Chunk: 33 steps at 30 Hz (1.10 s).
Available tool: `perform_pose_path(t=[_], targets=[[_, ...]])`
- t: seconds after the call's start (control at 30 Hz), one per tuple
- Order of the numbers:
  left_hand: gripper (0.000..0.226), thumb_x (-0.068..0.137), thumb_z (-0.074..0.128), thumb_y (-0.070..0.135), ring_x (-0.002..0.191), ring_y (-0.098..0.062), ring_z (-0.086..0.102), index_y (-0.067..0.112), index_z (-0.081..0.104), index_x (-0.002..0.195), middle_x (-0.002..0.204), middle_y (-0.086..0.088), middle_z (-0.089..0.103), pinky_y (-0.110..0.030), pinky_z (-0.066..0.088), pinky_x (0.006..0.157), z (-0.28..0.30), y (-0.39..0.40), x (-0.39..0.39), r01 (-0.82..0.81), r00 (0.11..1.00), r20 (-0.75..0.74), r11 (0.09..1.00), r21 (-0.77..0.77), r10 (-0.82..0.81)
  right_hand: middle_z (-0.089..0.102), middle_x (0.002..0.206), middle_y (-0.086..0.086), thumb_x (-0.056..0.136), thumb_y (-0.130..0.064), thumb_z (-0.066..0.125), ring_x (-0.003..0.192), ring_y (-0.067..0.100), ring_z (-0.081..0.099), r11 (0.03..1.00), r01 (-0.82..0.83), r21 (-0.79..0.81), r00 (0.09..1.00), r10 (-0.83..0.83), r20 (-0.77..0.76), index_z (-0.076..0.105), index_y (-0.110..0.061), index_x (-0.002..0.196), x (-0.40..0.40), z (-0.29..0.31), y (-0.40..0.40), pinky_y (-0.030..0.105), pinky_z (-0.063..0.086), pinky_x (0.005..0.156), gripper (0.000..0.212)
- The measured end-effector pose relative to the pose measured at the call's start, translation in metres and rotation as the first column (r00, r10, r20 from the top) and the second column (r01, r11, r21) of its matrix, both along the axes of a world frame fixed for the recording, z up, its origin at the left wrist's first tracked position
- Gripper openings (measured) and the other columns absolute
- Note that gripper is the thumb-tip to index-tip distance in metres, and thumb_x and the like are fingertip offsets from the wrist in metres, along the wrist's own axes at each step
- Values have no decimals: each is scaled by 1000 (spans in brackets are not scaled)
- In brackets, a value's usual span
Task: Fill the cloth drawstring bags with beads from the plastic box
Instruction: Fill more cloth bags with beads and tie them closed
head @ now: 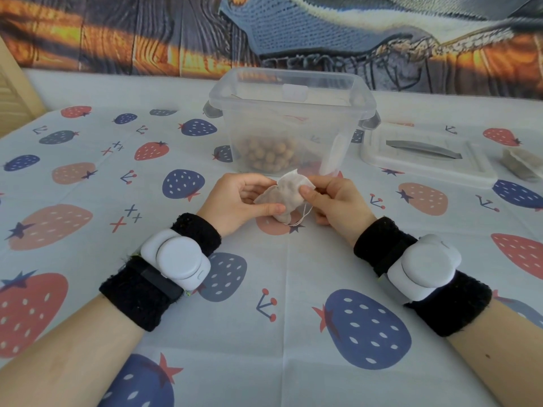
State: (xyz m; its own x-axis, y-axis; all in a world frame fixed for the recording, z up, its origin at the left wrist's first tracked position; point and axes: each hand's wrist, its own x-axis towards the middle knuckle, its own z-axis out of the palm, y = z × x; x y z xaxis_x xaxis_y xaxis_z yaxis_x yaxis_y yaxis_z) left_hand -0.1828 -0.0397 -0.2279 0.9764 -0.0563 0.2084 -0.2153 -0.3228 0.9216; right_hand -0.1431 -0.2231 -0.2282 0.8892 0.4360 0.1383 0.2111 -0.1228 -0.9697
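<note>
A small beige cloth drawstring bag [286,198] hangs just above the table, held between both hands. My left hand [238,201] pinches its left side with thumb and fingers. My right hand [332,201] pinches its upper right edge, thumb on the cloth. The white drawstring dangles under the bag. Right behind my hands stands the clear plastic box [291,113], open, with brown beads [269,157] piled on its bottom. What the bag holds is hidden.
The box's lid [426,160] with a grey handle lies to the right of the box. Another cloth bag [518,164] lies at the far right. A strawberry-print tablecloth [279,289] covers the table. A patterned backdrop hangs behind.
</note>
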Motion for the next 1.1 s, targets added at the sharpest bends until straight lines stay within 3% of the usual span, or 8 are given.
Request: perform_pose_path(t=[0.07,0.17,0.53,0.7,0.77,0.87,0.93,1.1], targets=[[30,65,81,11,75,-2,65,21,68,90,82,8,70,-15,50,72,-1,0,0,-6,1000,4,1000,0,6,40,42,-17,94,-2,49,39,1,36,995,70,-64,986,-60,154,66,-7,102,-4,2,1,8,30,46,19],[32,66,81,10,76,-3,65,16,68,95,85,5,70,-15,50,72,-1,1,1,-8,1000,3,1000,10,8,48,58,-16,88,2,57,54,-5,45,985,171,6,937,-164,309,71,-1,89,-6,4,2,7,34,61,15],[37,66,81,13,84,-6,66,17,67,100,93,0,71,-17,49,73,-2,2,1,1,1000,0,999,37,-1,37,59,-7,80,-1,67,53,1,34,988,120,99,918,-148,367,69,-14,80,-5,4,1,11,31,58,13],[38,62,80,14,84,-7,63,16,67,98,91,3,70,-28,51,81,1,10,-2,73,995,-72,997,30,-70,34,53,-4,75,-14,69,48,8,24,975,131,181,932,-183,313,67,-23,72,-9,7,2,22,26,51,9],[38,62,80,0,85,-11,63,16,67,95,89,5,70,-28,52,83,1,14,-2,98,992,-81,995,17,-96,32,56,15,75,-9,53,47,10,23,947,149,283,976,-187,113,60,-15,71,-7,11,2,21,22,46,10],[41,62,78,-10,82,-5,64,16,67,92,82,12,71,-17,52,78,2,16,-4,119,991,-67,993,22,-118,33,62,7,61,-2,33,48,13,25,893,190,407,977,-130,-170,46,-9,71,0,11,1,18,22,44,18],[41,61,78,-10,82,-4,64,15,67,92,84,10,70,-16,52,77,2,15,-4,113,992,-62,993,14,-112,38,62,5,69,2,32,47,14,29,900,217,377,963,-134,-235,44,-9,73,1,9,2,17,25,43,16],[45,58,81,-8,80,-5,64,18,66,92,82,12,72,-20,53,78,2,14,-4,89,995,-35,996,27,-88,36,41,-13,101,-13,30,36,6,26,954,223,199,975,-223,-22,41,-11,83,-8,6,6,15,23,37,20]])
